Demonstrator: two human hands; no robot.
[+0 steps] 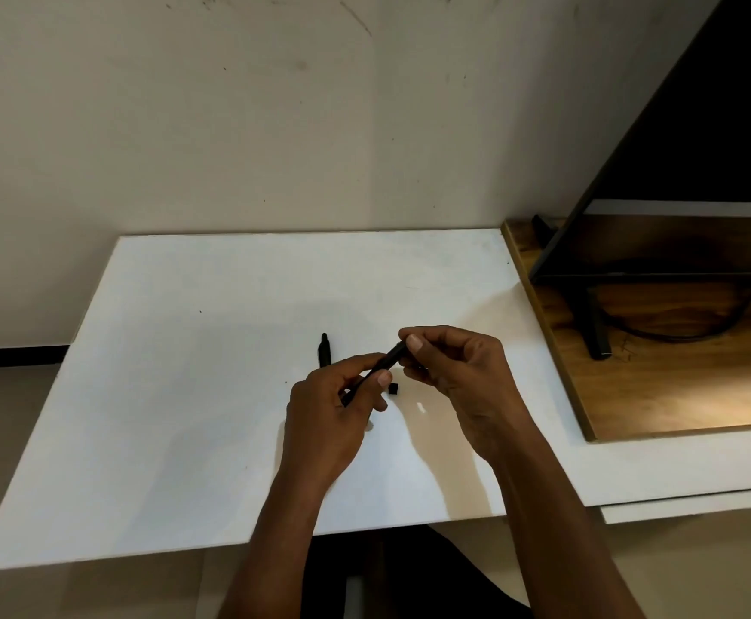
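A slim black pen barrel [380, 367] is held slantwise above the white board [186, 395]. My left hand [333, 417] grips its lower end between thumb and curled fingers. My right hand [458, 377] pinches its upper end with thumb and fingertips. A second black pen part [324, 349] with a clip lies on the board just left of the hands. A tiny black cap piece [393, 388] and a small white piece [421, 407] lie on the board between the hands.
The white board leans out over the table's front edge, with a wall behind it. To the right stands a wooden surface [677, 395] with a dark monitor [699, 149], its stand [594, 323] and a cable.
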